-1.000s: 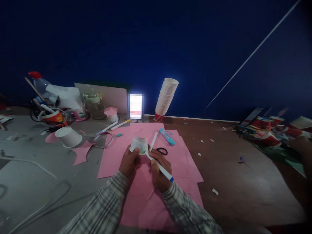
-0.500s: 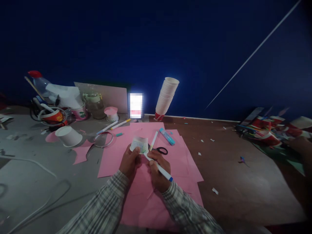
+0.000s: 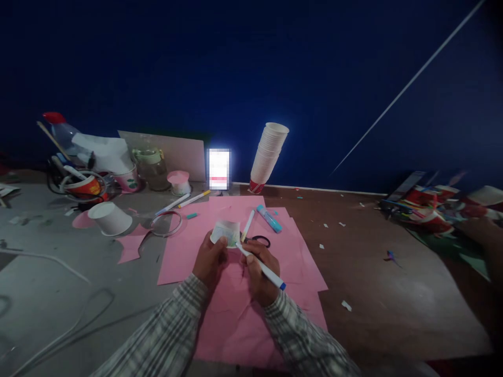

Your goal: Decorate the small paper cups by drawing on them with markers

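"What's the biggest thing over there?"

"The bench (image 3: 365,293), then the overlapping pink sheets (image 3: 275,337) spread across it."

"And around the pink sheets?"

"A tall stack of paper cups (image 3: 269,157) leans to the right just beyond their far edge. Off to their left sits a single white cup (image 3: 112,219)."

"What are the hands doing?"

"Both are over the middle of the pink sheets. The left hand (image 3: 211,256) has its fingers pinched, thumb in front, on a small curved white piece (image 3: 226,233) with faint green and bluish marks. The right hand (image 3: 264,269) has its fingers wrapped narrowly round a white marker (image 3: 270,273) with a blue end."

"Is its tip touching the white piece?"

"It's right at the near edge; I can't tell if it touches."

"Anything smaller?"

"A turquoise tube (image 3: 269,219) on the pink sheets, towards their far side, and a little teal cap (image 3: 192,215) near their left edge."
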### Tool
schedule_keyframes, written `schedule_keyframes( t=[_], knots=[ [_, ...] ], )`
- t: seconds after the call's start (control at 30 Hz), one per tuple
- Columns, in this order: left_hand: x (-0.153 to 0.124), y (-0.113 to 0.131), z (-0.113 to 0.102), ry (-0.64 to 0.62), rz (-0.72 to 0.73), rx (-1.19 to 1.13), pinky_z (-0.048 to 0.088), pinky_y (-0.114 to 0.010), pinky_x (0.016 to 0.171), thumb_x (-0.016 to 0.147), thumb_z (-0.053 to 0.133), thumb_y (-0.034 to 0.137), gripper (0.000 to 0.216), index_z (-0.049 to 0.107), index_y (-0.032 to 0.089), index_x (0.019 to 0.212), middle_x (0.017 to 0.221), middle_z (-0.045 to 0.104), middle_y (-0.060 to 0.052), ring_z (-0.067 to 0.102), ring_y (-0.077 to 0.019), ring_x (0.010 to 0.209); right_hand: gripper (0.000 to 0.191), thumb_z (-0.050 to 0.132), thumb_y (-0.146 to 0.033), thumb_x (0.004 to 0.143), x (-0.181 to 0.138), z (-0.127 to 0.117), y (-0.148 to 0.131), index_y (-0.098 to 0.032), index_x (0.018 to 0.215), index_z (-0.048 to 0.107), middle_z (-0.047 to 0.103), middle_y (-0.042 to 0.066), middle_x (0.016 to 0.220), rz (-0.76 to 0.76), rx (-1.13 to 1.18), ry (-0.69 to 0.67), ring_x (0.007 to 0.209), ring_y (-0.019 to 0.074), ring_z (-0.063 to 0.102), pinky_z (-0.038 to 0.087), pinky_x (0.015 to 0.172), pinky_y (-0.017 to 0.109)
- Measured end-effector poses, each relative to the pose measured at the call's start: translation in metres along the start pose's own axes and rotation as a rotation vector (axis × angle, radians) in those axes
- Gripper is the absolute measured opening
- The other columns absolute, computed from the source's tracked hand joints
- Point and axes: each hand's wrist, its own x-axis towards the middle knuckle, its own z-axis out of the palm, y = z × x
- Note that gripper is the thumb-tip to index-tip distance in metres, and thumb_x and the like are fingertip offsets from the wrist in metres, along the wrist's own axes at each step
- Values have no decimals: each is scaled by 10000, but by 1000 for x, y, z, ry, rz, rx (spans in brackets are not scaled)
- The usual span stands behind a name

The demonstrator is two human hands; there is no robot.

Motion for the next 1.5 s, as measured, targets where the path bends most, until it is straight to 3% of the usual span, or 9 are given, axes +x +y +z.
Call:
schedule_keyframes(
  t=[0.73,1.5],
  knots=[
    [-1,3,3,46,69,71,286,-197,426,606,876,485,516,542,199,877,534,472,120,357,-57,422,197,522,-213,926,3,4,-3,-211,936,719,772,73,834,-16,-10,-4,827,228,758,645,772,358],
    [0,3,2,44,73,69,293,-191,415,617,862,444,488,539,197,888,566,502,113,375,-53,419,203,527,-202,923,1,4,-1,-219,957,726,783,74,865,-19,-27,0,865,231,763,644,803,356]
  ],
)
